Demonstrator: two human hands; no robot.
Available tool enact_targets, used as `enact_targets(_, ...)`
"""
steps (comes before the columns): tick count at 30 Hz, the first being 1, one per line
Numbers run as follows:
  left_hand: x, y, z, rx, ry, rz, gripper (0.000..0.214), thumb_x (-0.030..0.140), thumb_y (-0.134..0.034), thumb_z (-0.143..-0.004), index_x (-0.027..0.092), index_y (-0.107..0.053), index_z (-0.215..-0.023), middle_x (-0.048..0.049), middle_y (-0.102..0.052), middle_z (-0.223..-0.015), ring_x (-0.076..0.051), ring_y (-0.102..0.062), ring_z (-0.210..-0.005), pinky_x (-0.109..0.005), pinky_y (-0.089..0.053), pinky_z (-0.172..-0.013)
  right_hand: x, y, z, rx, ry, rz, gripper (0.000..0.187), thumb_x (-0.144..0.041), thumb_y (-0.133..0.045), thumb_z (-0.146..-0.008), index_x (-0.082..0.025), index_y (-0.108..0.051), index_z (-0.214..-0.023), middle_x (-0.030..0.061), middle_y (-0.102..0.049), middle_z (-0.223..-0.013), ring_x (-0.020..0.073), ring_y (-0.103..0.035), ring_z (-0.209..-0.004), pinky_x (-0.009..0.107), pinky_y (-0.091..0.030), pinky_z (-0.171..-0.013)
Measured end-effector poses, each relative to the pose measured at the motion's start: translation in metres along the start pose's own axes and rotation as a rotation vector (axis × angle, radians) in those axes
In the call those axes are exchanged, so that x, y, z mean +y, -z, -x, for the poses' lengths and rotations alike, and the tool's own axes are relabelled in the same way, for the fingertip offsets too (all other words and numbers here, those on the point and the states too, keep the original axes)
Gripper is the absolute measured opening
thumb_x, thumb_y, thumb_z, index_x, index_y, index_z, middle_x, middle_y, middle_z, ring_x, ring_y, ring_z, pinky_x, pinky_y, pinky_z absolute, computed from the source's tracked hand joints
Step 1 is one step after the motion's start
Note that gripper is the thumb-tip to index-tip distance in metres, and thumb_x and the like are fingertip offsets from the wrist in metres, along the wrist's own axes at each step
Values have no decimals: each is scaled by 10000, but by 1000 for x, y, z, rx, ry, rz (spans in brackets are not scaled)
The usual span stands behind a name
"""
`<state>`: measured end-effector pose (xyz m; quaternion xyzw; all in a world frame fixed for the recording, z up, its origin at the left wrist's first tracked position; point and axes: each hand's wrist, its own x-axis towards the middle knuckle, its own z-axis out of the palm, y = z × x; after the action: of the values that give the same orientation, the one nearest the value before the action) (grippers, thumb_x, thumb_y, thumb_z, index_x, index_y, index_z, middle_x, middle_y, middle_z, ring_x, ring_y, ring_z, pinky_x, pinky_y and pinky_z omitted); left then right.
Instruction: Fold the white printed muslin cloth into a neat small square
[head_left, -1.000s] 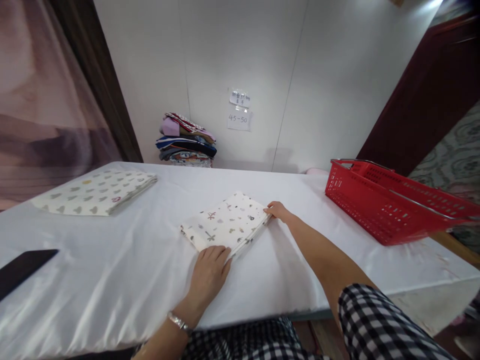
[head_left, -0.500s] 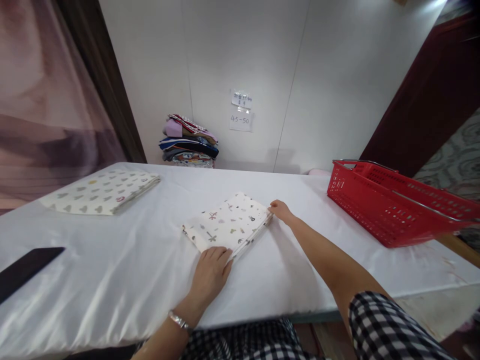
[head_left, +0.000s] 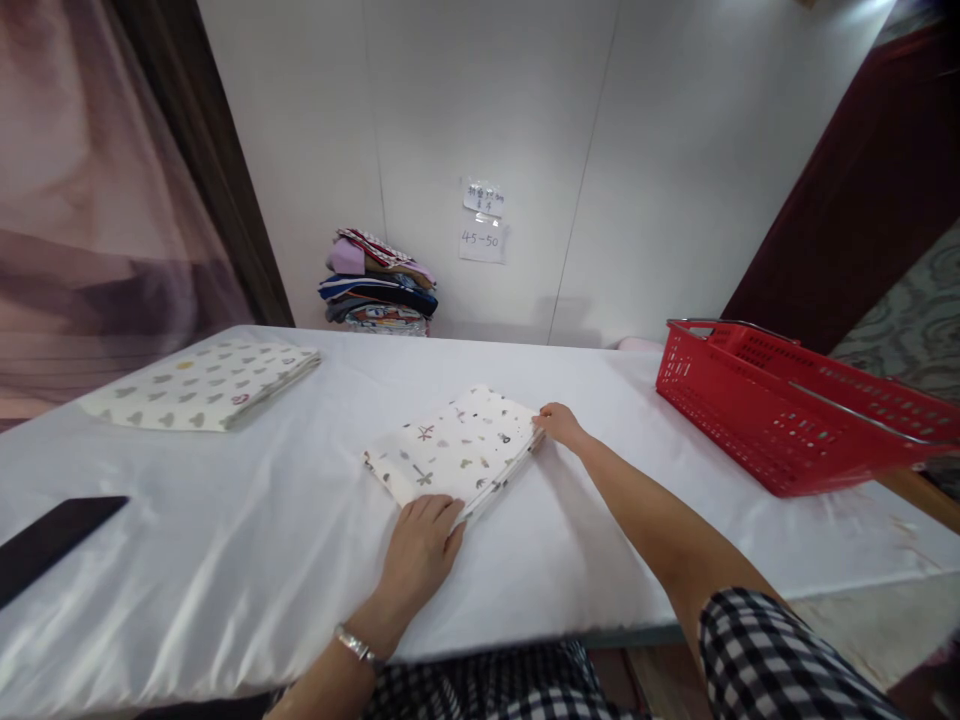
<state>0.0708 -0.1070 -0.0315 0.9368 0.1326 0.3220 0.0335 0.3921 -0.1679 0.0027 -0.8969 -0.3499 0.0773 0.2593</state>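
Observation:
A folded cream cloth with small printed shapes [head_left: 454, 447] lies in the middle of the white-covered table [head_left: 225, 540]. My left hand [head_left: 420, 550] rests at its near corner with the fingers curled on the edge. My right hand [head_left: 559, 424] pinches the far right corner of the same cloth. Both forearms reach in from below; a bracelet sits on the left wrist.
A second folded printed cloth [head_left: 199, 384] lies at the table's left. A red plastic basket [head_left: 795, 410] stands at the right. A dark flat object [head_left: 52, 540] sits at the left edge. A pile of folded clothes [head_left: 379, 282] is stacked against the wall, below paper notes [head_left: 481, 225].
Both hands stay on the folded cloth; only the camera view has shifted slightly.

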Motion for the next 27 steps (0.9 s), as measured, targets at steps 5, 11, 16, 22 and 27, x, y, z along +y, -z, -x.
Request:
enact_targets(5, 1, 0, -1, -15, 10, 2, 221, 230, -481, -846, 213, -603, -1030, -62, -636, -950, -203, -565, -883, -362, -435, -780, 6, 2, 1, 34, -82, -10, 163, -317, -622, -703, -167, -676, -737, 32, -671, -772, 149, -585, -720, 209, -349, -559)
enact_targets(11, 1, 0, -1, -16, 9, 1, 225, 228, -478, -851, 204, -597, -1040, -64, -635, -956, -206, -555, -887, -362, -432, -773, 2, 4, 8, 101, -92, -79, 145, -325, -604, -701, -189, -653, -700, 23, -666, -761, 141, -576, -724, 209, -351, -572)
enact_targets(16, 0, -1, -1, -16, 15, 0, 221, 221, -491, -843, 202, -600, -1035, -61, -634, -952, -203, -552, -878, -360, -432, -771, 3, 10, 9, 99, -121, -201, 205, -357, -573, -705, -165, -641, -724, 18, -659, -710, 133, -575, -657, 207, -377, -541)
enact_targets(22, 0, -2, 0, -23, 18, -7, 223, 231, -498, -844, 192, -599, -1039, -63, -631, -964, -208, -548, -898, -362, -426, -776, 7, 12, 8, 22, -169, -233, 151, -290, -670, -632, -163, -593, -607, 17, -627, -633, 139, -569, -627, 204, -369, -509)
enact_targets(27, 0, -2, 0, -36, 24, -3, 228, 226, -496, -846, 188, -596, -1047, -62, -630, -965, -208, -547, -901, -362, -423, -784, 8, 6, 9, -65, -219, -283, 156, -214, -685, -624, -161, -552, -562, 6, -582, -531, 124, -561, -548, 189, -378, -466)
